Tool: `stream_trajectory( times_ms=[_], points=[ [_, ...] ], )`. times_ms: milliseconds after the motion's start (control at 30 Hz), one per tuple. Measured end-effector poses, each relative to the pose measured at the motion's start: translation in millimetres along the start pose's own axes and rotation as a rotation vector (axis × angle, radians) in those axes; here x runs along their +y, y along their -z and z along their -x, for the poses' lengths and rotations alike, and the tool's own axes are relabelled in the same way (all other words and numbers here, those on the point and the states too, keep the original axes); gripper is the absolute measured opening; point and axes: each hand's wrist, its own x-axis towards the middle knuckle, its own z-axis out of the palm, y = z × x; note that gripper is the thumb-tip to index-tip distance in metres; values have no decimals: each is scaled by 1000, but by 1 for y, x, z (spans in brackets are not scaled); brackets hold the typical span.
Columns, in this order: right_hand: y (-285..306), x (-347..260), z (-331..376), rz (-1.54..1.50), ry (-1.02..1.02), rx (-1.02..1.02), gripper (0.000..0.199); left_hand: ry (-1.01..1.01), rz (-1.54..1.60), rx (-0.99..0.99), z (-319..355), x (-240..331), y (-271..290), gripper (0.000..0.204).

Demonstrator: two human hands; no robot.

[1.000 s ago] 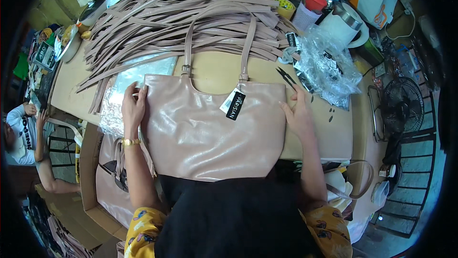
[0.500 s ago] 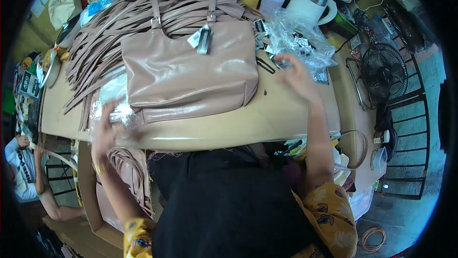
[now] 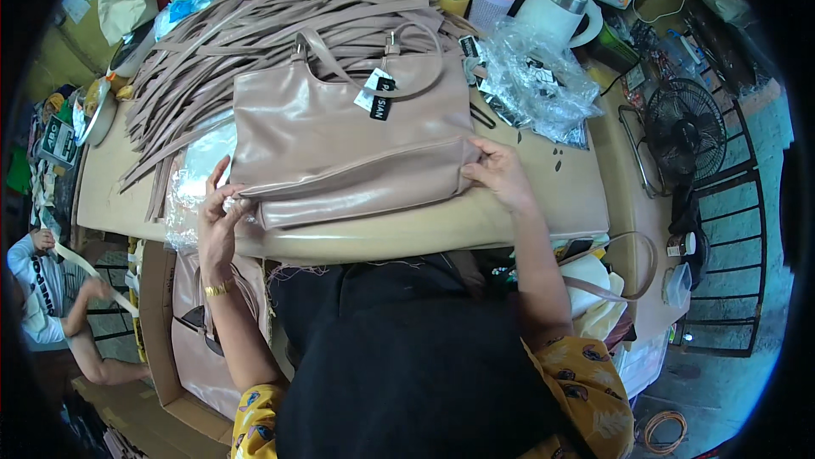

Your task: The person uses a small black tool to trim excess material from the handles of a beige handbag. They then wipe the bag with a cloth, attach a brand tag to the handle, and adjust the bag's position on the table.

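Crowded table (image 3: pixel 543 204): left hand (image 3: pixel 219 217) and right hand (image 3: pixel 497 172) pinch the handbag (image 3: pixel 340 132) at its near corners.

The handbag (image 3: pixel 348 140) lay on the table (image 3: pixel 543 204) before me, the pile of straps (image 3: pixel 246 43) behind it, crumpled plastic bags (image 3: pixel 539 85) to its right, a fan (image 3: pixel 683 132) farther right.
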Motion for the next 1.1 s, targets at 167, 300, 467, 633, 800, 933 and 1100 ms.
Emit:
stream_trajectory(
  times_ms=[167,300,467,633,800,933,1100],
  points=[
    [9,-8,19,-131,-146,10,38,118,97,-43,27,6,-31,31],
    [24,17,19,150,-74,120,30,149,118,69,33,-16,-38,20],
    [6,29,35,346,108,196,36,49,-22,58,47,-38,-33,18],
    [16,40,46,651,292,141,31,150,-42,14,48,-17,-36,20],
    [33,-40,30,899,-25,-219,22,123,-40,118,52,-33,-43,23],
    [-2,-70,-3,874,13,-85,30,99,-29,61,52,-34,-54,24],
    [-79,-6,28,1462,198,-60,57,10,-39,58,69,-18,-70,31]
  ],
)
